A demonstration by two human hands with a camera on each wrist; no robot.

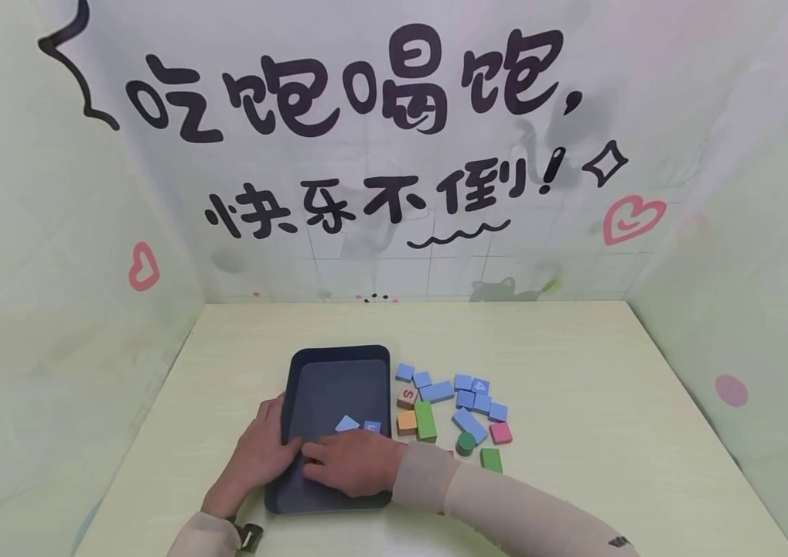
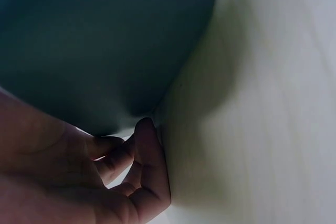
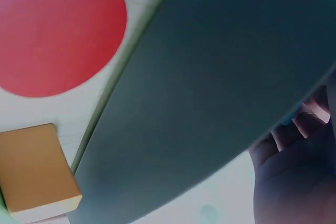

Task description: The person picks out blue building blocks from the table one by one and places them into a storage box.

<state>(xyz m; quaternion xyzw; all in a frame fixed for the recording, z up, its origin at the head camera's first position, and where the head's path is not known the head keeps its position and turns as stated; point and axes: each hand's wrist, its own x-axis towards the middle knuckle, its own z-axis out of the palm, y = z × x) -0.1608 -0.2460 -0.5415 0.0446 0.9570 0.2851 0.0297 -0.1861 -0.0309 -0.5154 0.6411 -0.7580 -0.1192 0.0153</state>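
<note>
A dark rectangular baking tray sits on the table, left of the loose blocks. My left hand grips its left side, the thumb at the rim and the fingers bent against the outer wall. Over the tray's right wall reaches my right hand, its curled fingers low inside the tray. A bit of a blue block shows at those fingers; the rim hides most of it. Behind the right hand, a blue triangular block and a blue cube with a number lie in the tray.
Right of the tray lie several blue blocks, a green block, an orange block, a green cylinder, a pink cube and a round red block. Printed walls enclose the table.
</note>
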